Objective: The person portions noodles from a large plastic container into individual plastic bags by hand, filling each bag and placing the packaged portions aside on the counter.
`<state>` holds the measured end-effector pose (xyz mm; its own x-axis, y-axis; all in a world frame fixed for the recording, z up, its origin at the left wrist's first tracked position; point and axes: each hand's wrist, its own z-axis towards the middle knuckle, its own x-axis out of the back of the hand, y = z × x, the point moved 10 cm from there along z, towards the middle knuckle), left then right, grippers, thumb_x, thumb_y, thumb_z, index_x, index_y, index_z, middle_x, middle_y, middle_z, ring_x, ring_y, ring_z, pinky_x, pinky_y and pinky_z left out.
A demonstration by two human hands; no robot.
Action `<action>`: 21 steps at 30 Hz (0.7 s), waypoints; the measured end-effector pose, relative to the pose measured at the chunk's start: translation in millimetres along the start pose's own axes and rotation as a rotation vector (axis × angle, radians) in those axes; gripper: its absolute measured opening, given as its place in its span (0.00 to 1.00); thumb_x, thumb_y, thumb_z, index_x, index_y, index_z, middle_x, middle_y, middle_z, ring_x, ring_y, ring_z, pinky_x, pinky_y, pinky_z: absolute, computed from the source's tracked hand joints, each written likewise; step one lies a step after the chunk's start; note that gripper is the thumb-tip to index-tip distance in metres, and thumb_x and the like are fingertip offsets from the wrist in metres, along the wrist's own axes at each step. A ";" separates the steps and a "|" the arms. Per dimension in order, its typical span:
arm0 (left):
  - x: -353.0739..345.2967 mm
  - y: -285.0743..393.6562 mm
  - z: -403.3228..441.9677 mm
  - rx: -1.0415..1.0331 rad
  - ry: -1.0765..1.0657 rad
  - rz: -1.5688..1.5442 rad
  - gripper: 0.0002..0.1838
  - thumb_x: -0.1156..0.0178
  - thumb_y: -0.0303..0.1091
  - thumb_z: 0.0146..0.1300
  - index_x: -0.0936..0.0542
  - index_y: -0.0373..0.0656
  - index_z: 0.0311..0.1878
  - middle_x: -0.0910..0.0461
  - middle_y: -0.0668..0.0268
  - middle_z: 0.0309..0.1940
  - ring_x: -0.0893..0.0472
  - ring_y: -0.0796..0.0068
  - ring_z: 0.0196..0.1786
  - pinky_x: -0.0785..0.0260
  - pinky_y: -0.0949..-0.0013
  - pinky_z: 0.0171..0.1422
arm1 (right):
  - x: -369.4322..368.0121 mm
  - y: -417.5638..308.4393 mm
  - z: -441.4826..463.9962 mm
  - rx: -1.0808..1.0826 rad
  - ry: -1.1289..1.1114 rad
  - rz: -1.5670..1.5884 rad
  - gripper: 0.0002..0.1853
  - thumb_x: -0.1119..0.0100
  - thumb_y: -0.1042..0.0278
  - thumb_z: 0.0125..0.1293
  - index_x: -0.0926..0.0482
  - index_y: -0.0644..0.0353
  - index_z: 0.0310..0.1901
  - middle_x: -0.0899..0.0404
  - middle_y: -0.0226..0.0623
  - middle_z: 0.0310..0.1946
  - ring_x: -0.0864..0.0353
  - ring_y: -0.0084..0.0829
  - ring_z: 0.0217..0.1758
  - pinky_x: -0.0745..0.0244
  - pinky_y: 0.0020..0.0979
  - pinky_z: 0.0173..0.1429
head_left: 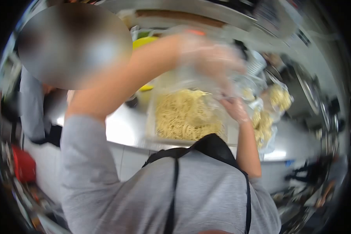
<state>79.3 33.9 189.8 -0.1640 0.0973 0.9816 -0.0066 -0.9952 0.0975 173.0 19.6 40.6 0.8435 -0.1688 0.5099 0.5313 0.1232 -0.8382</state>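
A tray [151,130] full of pale yellow noodles [179,117] sits on the counter right in front of me. Reaching across above its far right side, my left hand [218,60] wears a clear glove and is smeared by motion, so its fingers cannot be read. My right hand [237,109], also gloved, is at the tray's right edge with its fingers closed on thin clear plastic, which looks like a bag [210,103]. That plastic spreads over the right part of the noodles and up beneath my left hand.
Clear bags of noodles [263,126] lie on the counter to the right, with another noodle bag [280,97] farther back. Something yellow [144,42] stands behind my left forearm. At left is another person [33,105] in grey; a red object [24,163] is low at far left.
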 end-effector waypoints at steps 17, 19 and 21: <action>34.2 30.6 56.0 -0.081 0.273 -0.040 0.45 0.32 0.49 0.48 0.39 0.37 0.65 0.30 0.50 0.57 0.29 0.61 0.60 0.38 0.63 0.65 | 23.6 12.2 0.7 -0.021 0.059 -0.195 0.10 0.41 0.71 0.58 0.23 0.63 0.41 0.24 0.30 0.34 0.27 0.21 0.38 0.33 0.25 0.44; 34.9 13.5 44.3 -0.034 0.389 -0.198 0.46 0.31 0.48 0.47 0.40 0.36 0.65 0.30 0.50 0.57 0.29 0.61 0.60 0.38 0.64 0.65 | 27.3 -3.2 -6.3 -0.027 0.106 -0.189 0.10 0.41 0.69 0.58 0.24 0.63 0.41 0.24 0.29 0.34 0.27 0.23 0.39 0.33 0.26 0.46; 22.2 -13.4 17.7 0.063 0.419 -0.420 0.47 0.30 0.48 0.46 0.41 0.35 0.66 0.30 0.49 0.57 0.29 0.61 0.60 0.38 0.65 0.65 | 29.8 -30.6 5.7 0.116 0.169 -0.162 0.10 0.40 0.66 0.59 0.25 0.62 0.38 0.26 0.27 0.33 0.29 0.22 0.40 0.33 0.26 0.46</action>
<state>93.2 49.6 213.2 -0.5356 0.4574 0.7099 -0.0989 -0.8688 0.4852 182.4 16.3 82.6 0.7266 -0.3549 0.5882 0.6723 0.1908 -0.7153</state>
